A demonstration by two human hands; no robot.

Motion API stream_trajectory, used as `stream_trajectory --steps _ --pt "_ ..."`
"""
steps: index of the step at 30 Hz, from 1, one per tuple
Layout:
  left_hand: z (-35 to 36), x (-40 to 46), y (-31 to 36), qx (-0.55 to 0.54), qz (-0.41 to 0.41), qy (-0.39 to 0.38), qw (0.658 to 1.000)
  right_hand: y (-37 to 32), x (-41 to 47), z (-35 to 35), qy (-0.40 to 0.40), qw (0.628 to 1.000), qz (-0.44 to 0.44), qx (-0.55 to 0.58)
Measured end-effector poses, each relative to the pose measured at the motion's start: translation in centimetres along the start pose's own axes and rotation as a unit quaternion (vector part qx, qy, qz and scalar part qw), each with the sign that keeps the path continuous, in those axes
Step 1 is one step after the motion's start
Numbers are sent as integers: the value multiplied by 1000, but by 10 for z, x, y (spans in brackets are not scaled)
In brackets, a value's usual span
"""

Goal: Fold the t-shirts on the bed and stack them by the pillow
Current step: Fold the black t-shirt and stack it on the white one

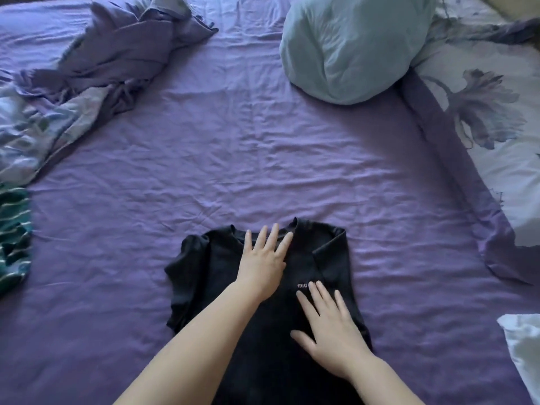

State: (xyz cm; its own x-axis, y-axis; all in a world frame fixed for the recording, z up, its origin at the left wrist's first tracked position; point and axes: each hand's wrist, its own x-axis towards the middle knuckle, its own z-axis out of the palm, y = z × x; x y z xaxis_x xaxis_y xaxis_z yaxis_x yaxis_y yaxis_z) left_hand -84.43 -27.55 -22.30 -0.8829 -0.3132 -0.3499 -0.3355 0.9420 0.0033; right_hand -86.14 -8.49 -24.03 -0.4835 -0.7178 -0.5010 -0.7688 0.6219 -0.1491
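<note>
A black t-shirt with small white lettering on the chest lies flat on the purple bed sheet, collar pointing away from me. Its right sleeve is folded in over the body; the left sleeve still sticks out. My left hand lies flat near the collar with straight fingers. My right hand presses flat on the folded-in right side, fingers spread. A light blue pillow sits at the far right of the bed.
A crumpled purple and floral duvet lies bunched at the far left. A green striped garment is at the left edge. A floral white cover runs along the right side, with a white cloth at the lower right.
</note>
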Motion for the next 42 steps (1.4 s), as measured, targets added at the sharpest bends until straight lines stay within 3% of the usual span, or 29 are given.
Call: stream_trajectory --steps 3,6,8,11,16,19,21,26,31,35,38,42 --pt "-2 -24 -57 -29 -108 16 994 -32 18 -16 8 998 -50 -23" --pt "-2 -38 -105 -125 -186 20 974 -70 39 -42 46 995 -91 -22" --pt "-2 -42 -127 -211 -214 17 954 -95 56 -56 45 990 -136 8" --pt "-1 -41 -151 -264 -246 29 932 -121 80 -74 29 989 -137 51" --pt "12 -32 -182 -422 -275 -53 862 -140 115 -83 48 985 -131 102" --pt "15 -34 -188 -376 -229 -82 894 -152 134 -93 53 976 -132 167" --pt "13 -37 -189 -351 -178 -53 918 -161 147 -97 43 973 -142 177" --pt "-4 -50 -192 -500 -148 -36 853 -176 162 -114 20 988 -114 100" --pt "-2 -65 -204 -386 -168 -121 899 -169 166 -117 88 995 -46 25" --pt "4 -80 -207 -442 -231 -70 864 -179 160 -115 101 986 -132 23" --pt "7 -90 -197 -457 -276 -21 846 -198 156 -117 162 965 -206 -25" --pt "14 -103 -169 -512 -310 -3 801 -218 149 -120 46 990 -131 16"
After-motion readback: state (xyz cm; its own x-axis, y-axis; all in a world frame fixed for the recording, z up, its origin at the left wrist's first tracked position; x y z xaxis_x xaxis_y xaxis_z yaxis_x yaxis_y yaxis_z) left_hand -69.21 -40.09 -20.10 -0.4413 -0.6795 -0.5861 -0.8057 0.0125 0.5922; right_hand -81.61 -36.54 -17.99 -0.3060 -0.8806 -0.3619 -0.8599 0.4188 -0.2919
